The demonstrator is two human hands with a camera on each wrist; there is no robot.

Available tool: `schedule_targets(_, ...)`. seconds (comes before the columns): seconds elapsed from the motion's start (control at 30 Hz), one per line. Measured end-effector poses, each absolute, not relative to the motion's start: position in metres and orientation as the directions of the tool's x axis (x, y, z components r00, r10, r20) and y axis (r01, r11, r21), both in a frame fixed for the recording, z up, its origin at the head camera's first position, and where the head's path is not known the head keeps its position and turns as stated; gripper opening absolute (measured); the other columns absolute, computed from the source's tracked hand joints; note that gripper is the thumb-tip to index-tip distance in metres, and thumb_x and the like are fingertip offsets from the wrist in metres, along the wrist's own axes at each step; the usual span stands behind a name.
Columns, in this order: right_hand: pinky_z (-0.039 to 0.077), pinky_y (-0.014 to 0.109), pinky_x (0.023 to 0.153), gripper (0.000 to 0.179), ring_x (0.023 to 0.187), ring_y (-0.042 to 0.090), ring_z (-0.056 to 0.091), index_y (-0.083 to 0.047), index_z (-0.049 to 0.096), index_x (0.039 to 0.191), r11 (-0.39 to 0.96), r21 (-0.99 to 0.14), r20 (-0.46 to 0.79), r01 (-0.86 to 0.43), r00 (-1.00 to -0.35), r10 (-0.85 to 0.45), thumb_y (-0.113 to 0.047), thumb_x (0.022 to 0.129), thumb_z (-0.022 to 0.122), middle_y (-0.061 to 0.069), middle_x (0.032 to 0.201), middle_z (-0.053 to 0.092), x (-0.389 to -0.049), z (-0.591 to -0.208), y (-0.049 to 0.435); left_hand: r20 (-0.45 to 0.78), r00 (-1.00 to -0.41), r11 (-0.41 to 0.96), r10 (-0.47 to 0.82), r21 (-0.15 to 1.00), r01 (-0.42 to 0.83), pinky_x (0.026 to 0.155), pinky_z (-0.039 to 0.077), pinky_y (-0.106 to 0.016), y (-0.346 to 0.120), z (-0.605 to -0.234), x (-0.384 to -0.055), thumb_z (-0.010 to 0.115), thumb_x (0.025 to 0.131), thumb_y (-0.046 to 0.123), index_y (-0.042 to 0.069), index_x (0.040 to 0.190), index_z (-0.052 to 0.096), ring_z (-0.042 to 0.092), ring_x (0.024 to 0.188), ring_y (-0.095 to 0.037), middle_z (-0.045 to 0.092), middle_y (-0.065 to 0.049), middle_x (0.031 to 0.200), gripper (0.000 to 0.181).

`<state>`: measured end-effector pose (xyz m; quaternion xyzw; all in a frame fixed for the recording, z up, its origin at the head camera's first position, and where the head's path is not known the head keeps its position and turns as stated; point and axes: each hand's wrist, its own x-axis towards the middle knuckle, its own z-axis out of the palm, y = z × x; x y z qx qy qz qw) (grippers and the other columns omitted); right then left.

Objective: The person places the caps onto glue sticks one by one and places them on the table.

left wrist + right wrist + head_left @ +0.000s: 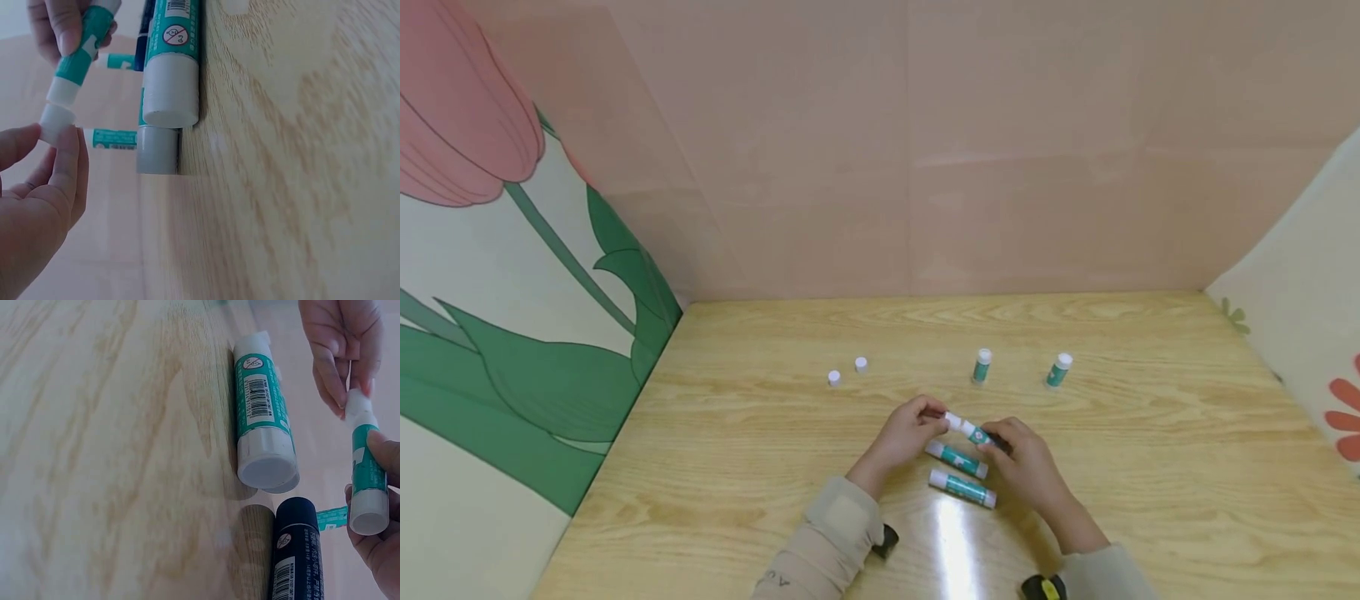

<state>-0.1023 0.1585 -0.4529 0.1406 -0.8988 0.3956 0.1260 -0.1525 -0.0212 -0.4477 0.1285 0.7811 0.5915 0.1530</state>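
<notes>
My left hand [904,435] pinches a small white cap [57,120] between thumb and fingers. My right hand [1028,467] grips a green and white glue stick [81,56], its white end against or just beside that cap and slightly tilted to it. Whether the two touch, I cannot tell. Below the hands, one green glue stick [957,460] lies on the table, and a second lying glue stick [962,488] is nearer the front. A dark blue tube [297,556] with a barcode is beside my right hand, mostly hidden by it in the head view.
Two loose white caps, a left one [834,378] and a right one [861,364], are at the back left of the wooden table [737,467]. Farther right, a glue stick [982,367] and another glue stick [1058,371] stand upright. A pinkish wall [820,167] rises behind.
</notes>
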Motion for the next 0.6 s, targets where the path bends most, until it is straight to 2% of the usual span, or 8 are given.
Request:
schedule_targets(0.17,0.044,0.022,0.056,0.017,0.066,0.009,0.047,0.0,0.061,0.088,0.643,-0.673,0.355,-0.366,-0.922,-0.154,0.004,0.072,0.065,0.0,0.078,0.052,-0.105,-0.4511,0.1586,-0.075,-0.912,0.229,0.402,0.973,0.021,0.067,0.045,-0.022,-0.019,-0.4465,-0.1554,0.056,0.084,0.013,0.003,0.099,0.055,0.055,0.079,-0.01,0.057,0.0,0.086,0.017)
schedule_targets(0.4,0.045,0.021,0.057,0.017,0.067,0.008,0.048,0.0,0.062,0.088,0.646,-0.685,0.314,-0.338,-0.936,-0.157,0.004,0.072,0.065,-0.002,0.078,0.052,-0.1016,-0.454,0.1576,-0.076,-0.911,0.21,0.404,0.978,0.012,0.066,0.045,-0.021,-0.0193,-0.4496,-0.1504,0.056,0.083,0.01,0.001,0.097,0.055,0.055,0.077,-0.009,0.057,0.0,0.085,0.016)
schedule_targets(0.6,0.045,0.021,0.057,0.018,0.066,0.007,0.048,0.0,0.062,0.086,0.643,-0.667,0.364,-0.377,-0.917,-0.16,0.006,0.07,0.066,-0.002,0.077,0.052,-0.102,-0.455,0.1574,-0.063,-0.909,0.185,0.413,0.983,0.015,0.069,0.046,-0.022,-0.0187,-0.4498,-0.1497,0.056,0.084,0.011,0.0,0.099,0.054,0.055,0.08,-0.01,0.057,-0.001,0.088,0.018)
